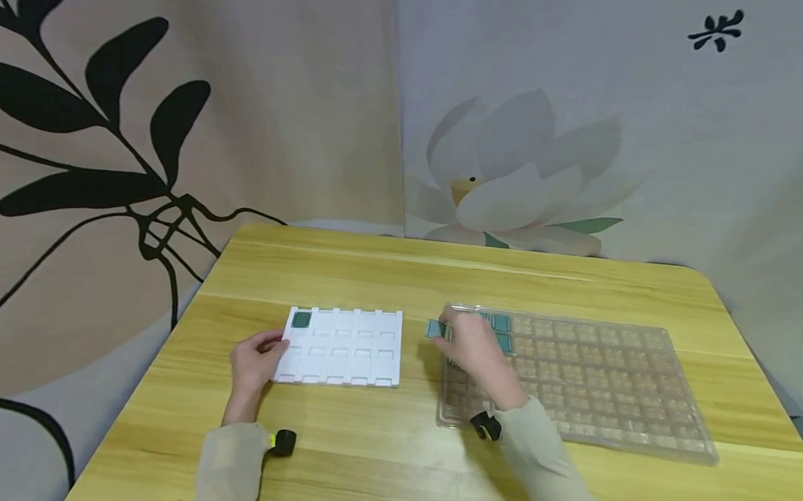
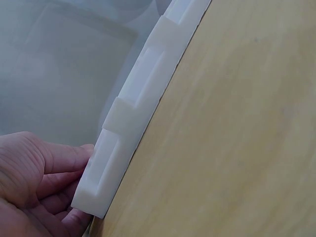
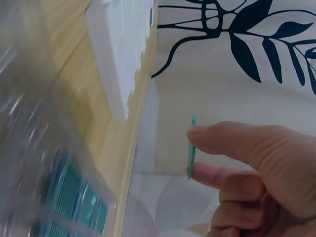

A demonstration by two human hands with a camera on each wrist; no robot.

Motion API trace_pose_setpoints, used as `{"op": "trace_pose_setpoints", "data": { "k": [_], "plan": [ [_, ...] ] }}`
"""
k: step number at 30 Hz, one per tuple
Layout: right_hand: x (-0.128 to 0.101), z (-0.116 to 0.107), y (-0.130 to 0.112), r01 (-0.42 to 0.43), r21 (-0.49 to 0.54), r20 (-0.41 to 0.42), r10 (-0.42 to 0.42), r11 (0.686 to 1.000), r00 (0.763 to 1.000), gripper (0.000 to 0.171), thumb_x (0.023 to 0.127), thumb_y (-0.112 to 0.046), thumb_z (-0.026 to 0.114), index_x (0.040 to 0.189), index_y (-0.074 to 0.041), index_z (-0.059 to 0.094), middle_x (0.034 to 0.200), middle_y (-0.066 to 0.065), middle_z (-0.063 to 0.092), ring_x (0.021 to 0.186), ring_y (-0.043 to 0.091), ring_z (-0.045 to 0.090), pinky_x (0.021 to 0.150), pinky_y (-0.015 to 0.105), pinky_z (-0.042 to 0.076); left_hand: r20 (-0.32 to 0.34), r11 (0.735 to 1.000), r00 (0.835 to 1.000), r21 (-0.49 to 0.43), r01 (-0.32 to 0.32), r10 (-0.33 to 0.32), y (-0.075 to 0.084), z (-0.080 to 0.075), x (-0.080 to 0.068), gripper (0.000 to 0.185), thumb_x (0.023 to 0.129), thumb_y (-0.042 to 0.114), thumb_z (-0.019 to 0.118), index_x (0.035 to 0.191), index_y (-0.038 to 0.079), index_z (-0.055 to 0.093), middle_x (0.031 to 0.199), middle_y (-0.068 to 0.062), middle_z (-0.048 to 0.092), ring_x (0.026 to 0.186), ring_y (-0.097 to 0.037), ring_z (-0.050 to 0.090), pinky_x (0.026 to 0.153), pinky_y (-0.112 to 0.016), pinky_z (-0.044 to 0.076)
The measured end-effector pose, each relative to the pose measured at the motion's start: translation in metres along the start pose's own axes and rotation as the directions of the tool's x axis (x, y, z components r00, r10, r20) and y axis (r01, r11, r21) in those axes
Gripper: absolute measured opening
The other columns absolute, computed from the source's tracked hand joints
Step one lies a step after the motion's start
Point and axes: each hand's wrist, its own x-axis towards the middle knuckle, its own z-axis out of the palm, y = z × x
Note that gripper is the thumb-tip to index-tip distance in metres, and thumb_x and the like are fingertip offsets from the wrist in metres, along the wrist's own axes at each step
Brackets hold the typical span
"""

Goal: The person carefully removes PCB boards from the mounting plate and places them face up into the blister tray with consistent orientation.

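Note:
A white tray with rows of shallow square pockets lies on the table. One dark green square chip sits in its back left pocket. My left hand holds the tray at its left edge; in the left wrist view, thumb and fingers pinch the corner. Between thumb and a finger my right hand pinches a thin green square chip, seen edge-on in the right wrist view. That hand is over the left part of a clear plastic tray, partly hiding several green chips there.
Both trays lie on a wooden table, the clear one right of the white one with a strip of wood between them. Behind the table hangs a patterned curtain. A dark wrist camera sits by the left sleeve.

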Motion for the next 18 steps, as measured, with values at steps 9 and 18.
{"op": "trace_pose_setpoints", "data": {
  "k": [9,18],
  "plan": [
    [-0.015,-0.012,0.029,-0.049,0.053,0.017,0.048,0.997,0.999,0.032,0.080,-0.008,0.072,0.107,0.007,0.064,0.042,-0.009,0.027,0.037,0.005,0.021,0.037,0.018,0.022,0.000,1.000,1.000,0.004,-0.010,0.010,0.000,-0.001,0.000,0.027,0.088,0.009,0.062,0.111,-0.005,0.065,0.104,-0.025,0.064,0.090,-0.030,0.059,0.054,-0.008,0.034],
    [-0.028,-0.021,0.056,-0.105,0.069,0.049,0.102,0.992,0.994,0.034,0.077,-0.004,0.071,0.107,0.010,0.062,0.048,0.000,0.044,0.036,0.005,0.029,0.036,0.018,0.029,0.008,1.000,1.000,0.009,-0.007,0.007,0.000,-0.002,0.000,0.028,0.089,0.010,0.062,0.112,-0.005,0.064,0.104,-0.025,0.063,0.090,-0.030,0.059,0.054,-0.008,0.034]
  ]
}}
